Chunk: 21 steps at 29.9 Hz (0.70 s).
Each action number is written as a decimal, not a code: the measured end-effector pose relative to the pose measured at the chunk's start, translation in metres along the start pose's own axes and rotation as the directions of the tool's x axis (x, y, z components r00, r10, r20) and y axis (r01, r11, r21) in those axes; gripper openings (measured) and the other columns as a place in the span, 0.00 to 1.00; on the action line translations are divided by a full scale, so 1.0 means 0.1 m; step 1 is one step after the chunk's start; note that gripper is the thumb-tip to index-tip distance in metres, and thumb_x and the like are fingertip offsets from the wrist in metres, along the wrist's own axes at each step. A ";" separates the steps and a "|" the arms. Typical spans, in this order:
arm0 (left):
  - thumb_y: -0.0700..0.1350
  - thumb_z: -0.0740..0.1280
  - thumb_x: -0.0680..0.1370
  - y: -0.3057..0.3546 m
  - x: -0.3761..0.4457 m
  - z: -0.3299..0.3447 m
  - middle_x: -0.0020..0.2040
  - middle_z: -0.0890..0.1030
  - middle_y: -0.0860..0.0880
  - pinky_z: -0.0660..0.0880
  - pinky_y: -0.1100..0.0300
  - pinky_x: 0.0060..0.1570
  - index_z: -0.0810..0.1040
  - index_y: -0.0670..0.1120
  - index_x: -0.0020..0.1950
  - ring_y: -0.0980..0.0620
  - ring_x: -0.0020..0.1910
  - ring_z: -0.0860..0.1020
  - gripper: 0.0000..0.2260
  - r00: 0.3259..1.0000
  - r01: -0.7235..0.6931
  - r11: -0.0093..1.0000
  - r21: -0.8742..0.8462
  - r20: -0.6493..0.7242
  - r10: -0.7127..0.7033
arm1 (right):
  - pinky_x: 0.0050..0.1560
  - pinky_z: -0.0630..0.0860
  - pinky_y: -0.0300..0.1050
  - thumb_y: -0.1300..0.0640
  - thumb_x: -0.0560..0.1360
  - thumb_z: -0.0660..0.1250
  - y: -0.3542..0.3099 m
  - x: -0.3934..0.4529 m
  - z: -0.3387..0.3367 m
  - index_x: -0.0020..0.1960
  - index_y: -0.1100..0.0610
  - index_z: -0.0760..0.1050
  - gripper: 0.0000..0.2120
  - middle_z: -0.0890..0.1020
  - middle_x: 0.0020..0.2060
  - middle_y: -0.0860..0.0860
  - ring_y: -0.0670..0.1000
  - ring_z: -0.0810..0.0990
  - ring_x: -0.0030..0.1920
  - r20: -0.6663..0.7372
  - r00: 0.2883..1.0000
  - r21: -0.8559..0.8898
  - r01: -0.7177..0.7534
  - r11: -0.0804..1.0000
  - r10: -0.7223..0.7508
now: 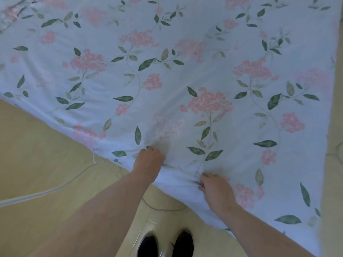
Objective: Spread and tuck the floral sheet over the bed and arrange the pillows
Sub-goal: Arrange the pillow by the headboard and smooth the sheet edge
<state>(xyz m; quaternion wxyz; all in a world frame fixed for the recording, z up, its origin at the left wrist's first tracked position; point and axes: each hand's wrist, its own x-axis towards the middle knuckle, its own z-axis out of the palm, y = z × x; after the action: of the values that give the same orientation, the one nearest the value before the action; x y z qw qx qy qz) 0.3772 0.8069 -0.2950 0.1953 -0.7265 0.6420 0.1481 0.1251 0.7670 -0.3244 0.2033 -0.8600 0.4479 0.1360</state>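
Observation:
The floral sheet [185, 71], pale blue with pink blossoms and green leaves, lies spread flat over the bed and fills most of the view. Its near edge runs diagonally from the left down to the lower right. My left hand [148, 160] grips that edge with curled fingers, bunching small creases in the cloth. My right hand [215, 190] holds the same edge a little further right, fingers curled into the fabric. A rumpled floral shape at the top left corner [11, 12] is cut off by the frame; no pillow can be made out clearly.
A pale yellow floor [37, 154] lies below the bed's edge and along the right side. A white cable [55, 188] runs across the floor on the left. My two dark shoes [165, 243] stand close to the bed.

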 end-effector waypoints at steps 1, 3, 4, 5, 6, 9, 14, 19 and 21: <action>0.38 0.63 0.80 -0.01 0.00 0.02 0.54 0.80 0.49 0.70 0.55 0.52 0.79 0.48 0.55 0.46 0.55 0.75 0.09 1.000 -0.008 1.000 0.003 -0.013 0.008 | 0.41 0.67 0.46 0.50 0.81 0.64 0.01 -0.01 -0.03 0.46 0.52 0.73 0.07 0.77 0.42 0.46 0.50 0.73 0.44 -0.006 1.000 0.044 0.014 0.999 -0.014; 0.39 0.63 0.81 -0.02 -0.05 0.00 0.53 0.80 0.50 0.69 0.55 0.51 0.78 0.49 0.55 0.46 0.56 0.74 0.08 0.998 -0.039 0.999 -0.027 -0.049 0.037 | 0.39 0.63 0.44 0.50 0.82 0.62 0.03 -0.11 -0.11 0.45 0.53 0.71 0.09 0.72 0.39 0.45 0.48 0.69 0.42 0.007 0.999 0.085 0.038 0.996 -0.038; 0.40 0.62 0.82 -0.03 -0.09 0.00 0.53 0.80 0.50 0.69 0.55 0.52 0.78 0.49 0.54 0.47 0.57 0.74 0.07 0.997 -0.054 0.997 -0.063 -0.064 0.050 | 0.38 0.62 0.43 0.50 0.82 0.62 0.04 -0.17 -0.14 0.45 0.53 0.71 0.10 0.70 0.38 0.44 0.48 0.68 0.41 0.007 0.999 0.101 0.038 0.994 -0.039; 0.41 0.62 0.82 -0.05 -0.14 0.01 0.53 0.80 0.51 0.68 0.56 0.51 0.78 0.49 0.53 0.48 0.57 0.74 0.06 0.994 -0.078 0.992 -0.103 -0.086 0.069 | 0.36 0.61 0.42 0.50 0.83 0.62 0.04 -0.23 -0.18 0.44 0.54 0.71 0.11 0.69 0.36 0.44 0.47 0.67 0.39 -0.007 0.999 0.124 0.045 0.991 -0.045; 0.42 0.62 0.82 -0.07 -0.19 0.00 0.52 0.80 0.52 0.67 0.56 0.49 0.77 0.50 0.52 0.49 0.57 0.74 0.05 0.992 -0.095 0.986 -0.138 -0.101 0.082 | 0.34 0.61 0.42 0.51 0.83 0.61 0.05 -0.29 -0.24 0.43 0.55 0.70 0.12 0.68 0.35 0.44 0.46 0.67 0.37 -0.019 0.999 0.146 0.051 0.988 -0.049; 0.43 0.67 0.79 -0.17 -0.35 -0.02 0.47 0.80 0.54 0.63 0.57 0.42 0.76 0.53 0.46 0.51 0.53 0.75 0.05 0.985 -0.124 0.974 -0.189 -0.141 0.098 | 0.34 0.62 0.39 0.52 0.83 0.60 0.02 -0.45 -0.39 0.41 0.54 0.68 0.13 0.66 0.34 0.43 0.45 0.65 0.36 -0.042 0.994 0.136 0.104 0.985 -0.099; 0.35 0.63 0.79 -0.04 -0.35 -0.16 0.58 0.80 0.49 0.66 0.55 0.49 0.78 0.48 0.58 0.46 0.61 0.75 0.13 0.995 -0.095 0.995 0.003 0.034 0.095 | 0.27 0.54 0.38 0.53 0.66 0.82 -0.10 -0.53 -0.46 0.36 0.47 0.61 0.26 0.64 0.31 0.41 0.44 0.62 0.32 0.080 0.988 -0.071 0.137 0.988 -0.131; 0.32 0.61 0.79 0.26 -0.23 -0.28 0.60 0.80 0.45 0.73 0.52 0.56 0.79 0.43 0.63 0.43 0.61 0.79 0.15 0.989 -0.023 0.988 0.152 0.145 0.001 | 0.30 0.64 0.41 0.62 0.68 0.78 -0.30 -0.34 -0.33 0.37 0.52 0.75 0.12 0.77 0.31 0.49 0.49 0.78 0.34 0.100 0.995 -0.149 -0.001 0.989 0.016; 0.33 0.62 0.79 0.31 -0.18 -0.32 0.60 0.80 0.46 0.73 0.54 0.54 0.79 0.44 0.63 0.44 0.61 0.78 0.15 0.983 -0.008 0.989 0.147 0.181 -0.019 | 0.32 0.64 0.37 0.62 0.79 0.68 -0.19 -0.35 -0.31 0.41 0.50 0.69 0.12 0.71 0.34 0.47 0.48 0.73 0.37 0.077 0.996 -0.085 -0.045 0.995 0.052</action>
<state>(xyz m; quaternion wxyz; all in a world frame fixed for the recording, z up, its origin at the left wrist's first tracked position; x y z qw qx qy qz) 0.3425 0.8043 -0.2615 0.3064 -0.6952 0.6288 0.1654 0.1228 0.7870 -0.2780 0.1815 -0.8505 0.4542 0.1935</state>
